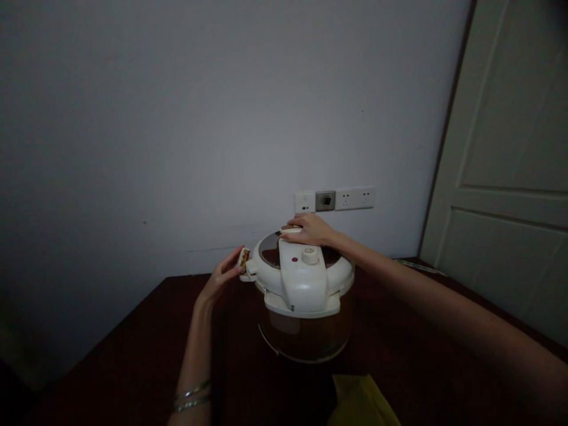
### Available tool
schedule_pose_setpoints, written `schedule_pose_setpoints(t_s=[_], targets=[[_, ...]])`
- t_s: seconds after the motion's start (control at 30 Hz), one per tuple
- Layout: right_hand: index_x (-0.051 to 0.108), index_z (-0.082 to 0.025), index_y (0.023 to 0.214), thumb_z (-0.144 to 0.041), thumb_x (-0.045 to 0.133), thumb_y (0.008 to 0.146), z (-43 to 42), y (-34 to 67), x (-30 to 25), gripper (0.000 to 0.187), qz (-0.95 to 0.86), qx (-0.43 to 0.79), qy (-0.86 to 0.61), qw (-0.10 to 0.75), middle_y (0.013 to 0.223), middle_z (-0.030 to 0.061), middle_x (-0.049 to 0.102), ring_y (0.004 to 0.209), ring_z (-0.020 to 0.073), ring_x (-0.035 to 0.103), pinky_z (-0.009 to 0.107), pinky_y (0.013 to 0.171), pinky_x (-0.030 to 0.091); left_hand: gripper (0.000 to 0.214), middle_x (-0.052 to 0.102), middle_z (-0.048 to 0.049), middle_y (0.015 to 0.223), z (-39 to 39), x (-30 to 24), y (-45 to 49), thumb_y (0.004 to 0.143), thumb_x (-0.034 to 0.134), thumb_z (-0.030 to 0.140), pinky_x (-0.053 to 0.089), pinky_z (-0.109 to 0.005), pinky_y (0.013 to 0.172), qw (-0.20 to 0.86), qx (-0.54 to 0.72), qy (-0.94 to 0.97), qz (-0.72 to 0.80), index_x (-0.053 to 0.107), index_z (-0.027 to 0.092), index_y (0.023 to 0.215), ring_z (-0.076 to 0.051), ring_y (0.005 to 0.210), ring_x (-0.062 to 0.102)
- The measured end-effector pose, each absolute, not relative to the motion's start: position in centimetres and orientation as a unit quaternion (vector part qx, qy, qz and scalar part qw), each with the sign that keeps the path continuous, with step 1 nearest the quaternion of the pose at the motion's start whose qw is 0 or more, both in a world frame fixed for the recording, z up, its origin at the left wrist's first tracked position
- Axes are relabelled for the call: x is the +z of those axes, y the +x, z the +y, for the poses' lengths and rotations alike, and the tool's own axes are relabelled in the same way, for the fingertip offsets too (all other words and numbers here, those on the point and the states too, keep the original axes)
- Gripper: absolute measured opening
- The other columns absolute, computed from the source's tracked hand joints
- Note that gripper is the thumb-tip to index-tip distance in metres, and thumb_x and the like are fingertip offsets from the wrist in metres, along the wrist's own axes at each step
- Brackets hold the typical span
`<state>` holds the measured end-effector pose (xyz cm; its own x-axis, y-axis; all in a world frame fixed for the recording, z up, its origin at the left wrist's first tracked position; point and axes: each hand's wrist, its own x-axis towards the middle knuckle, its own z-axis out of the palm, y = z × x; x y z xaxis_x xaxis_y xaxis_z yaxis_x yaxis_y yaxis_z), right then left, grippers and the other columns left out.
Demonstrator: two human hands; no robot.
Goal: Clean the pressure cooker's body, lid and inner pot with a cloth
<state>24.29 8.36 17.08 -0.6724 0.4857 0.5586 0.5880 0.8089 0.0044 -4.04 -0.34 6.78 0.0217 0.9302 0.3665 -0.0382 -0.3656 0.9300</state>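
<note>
An electric pressure cooker (306, 284) with a white lid and a brown body stands in front of me. My right hand (310, 229) reaches over its top and is closed around the lid handle (290, 231). Beside the cooker's left side, my left hand (219, 281) pinches a small white piece (243, 258) with a brownish face between thumb and fingers. That piece is right by the white side lug (251, 272) of the cooker; whether the two touch, I cannot tell. On the lid are a round white knob (309, 255) and a red button (294, 260).
A yellow-green cloth (361, 402) lies on the dark red table (231, 378) near its front. Behind the cooker, wall sockets (355, 199) and a switch (325, 201) sit on the pale wall. A panelled door (510, 160) is at the right.
</note>
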Motion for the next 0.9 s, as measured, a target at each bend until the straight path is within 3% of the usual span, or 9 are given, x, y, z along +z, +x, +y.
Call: schedule_pose_setpoints(t_s=[0.9], targets=[[0.070,-0.018,0.094,-0.057,0.051,0.081,9.7,25.1,17.1,0.044,-0.927,-0.062,-0.235,0.286,0.084,0.0066,0.065,0.076,0.0155,0.055,0.026,0.068,0.035,0.065,0.050,-0.0093,0.136,0.0,6.8,-3.6,0.068,0.073,0.029,0.036,-0.042,0.104,0.421,0.584,0.568,0.398,0.053,0.024,0.129,-0.032,0.126,0.044]])
